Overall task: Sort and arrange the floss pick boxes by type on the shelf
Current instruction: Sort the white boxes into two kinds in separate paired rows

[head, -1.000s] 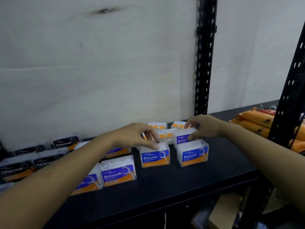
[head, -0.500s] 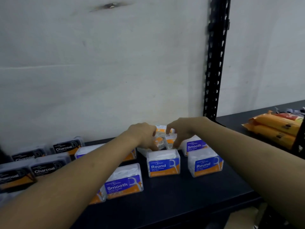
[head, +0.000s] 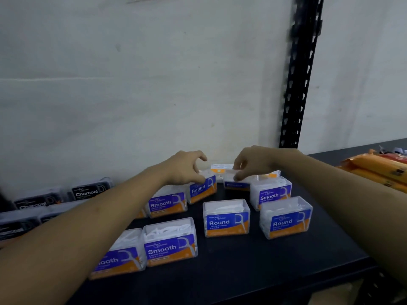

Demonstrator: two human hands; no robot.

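Note:
Clear floss pick boxes with blue and orange labels stand on the black shelf [head: 253, 271]. Two Round boxes [head: 226, 219] [head: 286, 219] are in front, with a Smooth box [head: 272, 193] behind the right one. More Smooth boxes [head: 170, 245] [head: 167, 204] stand to the left. My left hand [head: 185, 170] hovers with its fingers curled apart, its thumb touching the top of a turned Round box [head: 201, 189]. My right hand [head: 253, 162] pinches the lid of a box with a blurred blue label [head: 236, 185] at the back.
Black Charcoal boxes [head: 90, 190] line the wall at the left. Small orange-topped boxes [head: 222, 168] sit at the very back. Orange packets [head: 374, 170] lie on the shelf at the right, past a black perforated upright [head: 301, 73]. The shelf's front edge is close below.
Both hands have left the front boxes and reached to the back row. A Round box now stands turned under my left thumb, and my right hand has closed on a back box.

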